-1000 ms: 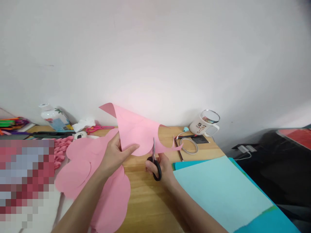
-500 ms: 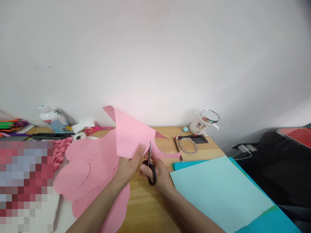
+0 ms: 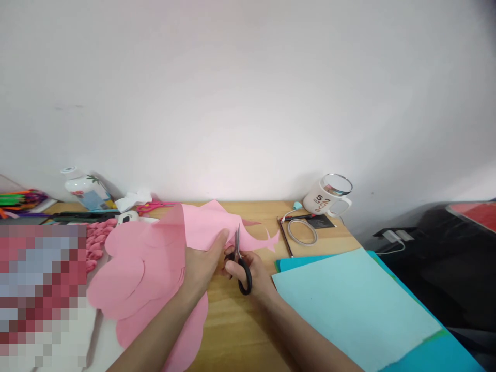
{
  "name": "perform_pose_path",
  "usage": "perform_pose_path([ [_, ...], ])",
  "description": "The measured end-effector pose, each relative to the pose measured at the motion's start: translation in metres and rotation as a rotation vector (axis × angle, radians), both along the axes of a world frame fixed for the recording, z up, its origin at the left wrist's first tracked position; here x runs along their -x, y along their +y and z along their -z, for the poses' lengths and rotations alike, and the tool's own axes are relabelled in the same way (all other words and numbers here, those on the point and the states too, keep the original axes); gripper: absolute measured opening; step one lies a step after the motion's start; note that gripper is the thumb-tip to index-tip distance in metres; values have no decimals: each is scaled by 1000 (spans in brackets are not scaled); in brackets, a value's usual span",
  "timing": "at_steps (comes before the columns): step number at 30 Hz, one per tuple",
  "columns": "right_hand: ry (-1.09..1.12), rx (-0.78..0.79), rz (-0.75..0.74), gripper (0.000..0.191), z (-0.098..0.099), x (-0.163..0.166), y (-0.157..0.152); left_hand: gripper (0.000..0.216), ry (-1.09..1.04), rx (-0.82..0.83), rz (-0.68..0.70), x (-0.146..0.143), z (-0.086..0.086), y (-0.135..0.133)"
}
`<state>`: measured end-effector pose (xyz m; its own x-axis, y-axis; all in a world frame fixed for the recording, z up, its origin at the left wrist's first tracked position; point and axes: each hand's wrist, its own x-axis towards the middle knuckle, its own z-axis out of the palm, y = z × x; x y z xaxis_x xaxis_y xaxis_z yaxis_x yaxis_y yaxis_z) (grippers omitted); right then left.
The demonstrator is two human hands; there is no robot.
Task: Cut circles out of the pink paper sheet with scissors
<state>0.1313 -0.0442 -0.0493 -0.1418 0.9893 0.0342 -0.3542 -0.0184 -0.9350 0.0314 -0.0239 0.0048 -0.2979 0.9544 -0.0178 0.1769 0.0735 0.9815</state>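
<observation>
My left hand (image 3: pixel 201 263) pinches the lower edge of a pink paper sheet (image 3: pixel 205 225), thumb on top, and holds it low over the wooden table (image 3: pixel 232 320). My right hand (image 3: pixel 253 276) grips black-handled scissors (image 3: pixel 240 261) with the blades pointing up into the sheet's edge. A thin cut strip of pink paper (image 3: pixel 261 242) trails to the right of the blades. Under my left forearm lies a stack of pink scalloped cutouts (image 3: pixel 135 268).
Light blue and teal paper sheets (image 3: pixel 349 305) lie at the right. A white mug (image 3: pixel 327 196), a coiled white cable (image 3: pixel 302 231) and a pencil (image 3: pixel 285 237) sit at the back right. A white bottle (image 3: pixel 83 188), pink scissors (image 3: pixel 151 206) and coloured sticks (image 3: pixel 19 199) line the back left.
The pink sheet stood upright a second ago and has been lowered almost flat. My left hand slid right along its edge towards the scissors, which moved slightly left.
</observation>
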Motion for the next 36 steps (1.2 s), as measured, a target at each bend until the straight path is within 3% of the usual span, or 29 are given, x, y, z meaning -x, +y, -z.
perform_pose_path([
  [3, 15, 15, -30, 34, 2, 3, -1, 25, -11, 72, -12, 1, -3, 0],
  [10, 70, -19, -68, 33, 11, 8, -6, 36, 35, 150, 156, 4, -8, -4],
  [14, -24, -56, -18, 27, 3, 7, -10, 30, 52, 51, 184, 7, -9, -3],
  [19, -78, -50, 58, 31, -3, 2, -8, 22, 41, -44, 282, 11, 1, 3],
  [25, -58, -62, 70, 36, -4, 0, -6, 29, 35, -79, 234, 5, 7, -2],
  [36, -96, -94, 53, 38, -5, -4, -4, 21, 27, -79, 299, 8, 7, 0],
])
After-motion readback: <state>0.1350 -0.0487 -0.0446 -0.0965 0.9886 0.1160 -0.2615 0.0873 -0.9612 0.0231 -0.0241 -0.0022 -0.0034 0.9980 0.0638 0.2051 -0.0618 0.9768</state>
